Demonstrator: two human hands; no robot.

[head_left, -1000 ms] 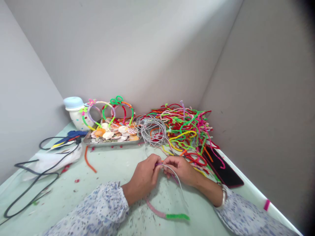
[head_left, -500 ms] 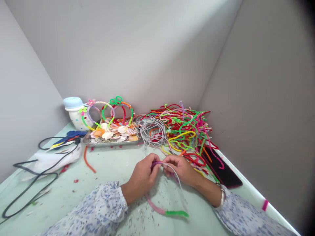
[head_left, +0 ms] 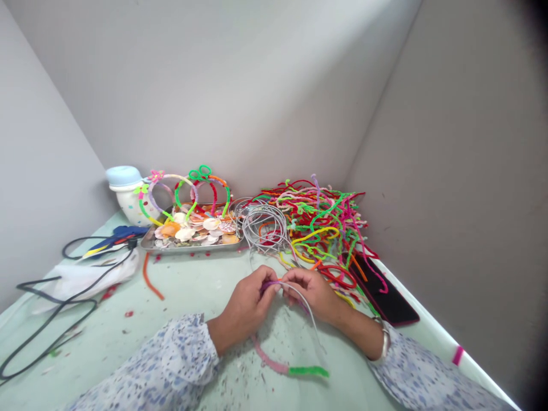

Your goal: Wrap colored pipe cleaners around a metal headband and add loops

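Purple pipe cleaner (head_left: 268, 284) — tip lost between hands (head_left: 245, 313) (head_left: 314, 295)

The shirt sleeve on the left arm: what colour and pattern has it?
Pale with small blue speckles: the sleeve, best seen in the head view.

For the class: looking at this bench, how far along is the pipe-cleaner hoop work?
Done: two wire hoops wrapped in pipe cleaners stand at the shell tray. In hand: the left hand and right hand hold a purple pipe cleaner against a wire hoop, its lower part already pink and green. Left: a bundle of bare wire hoops and a heap of pipe cleaners.
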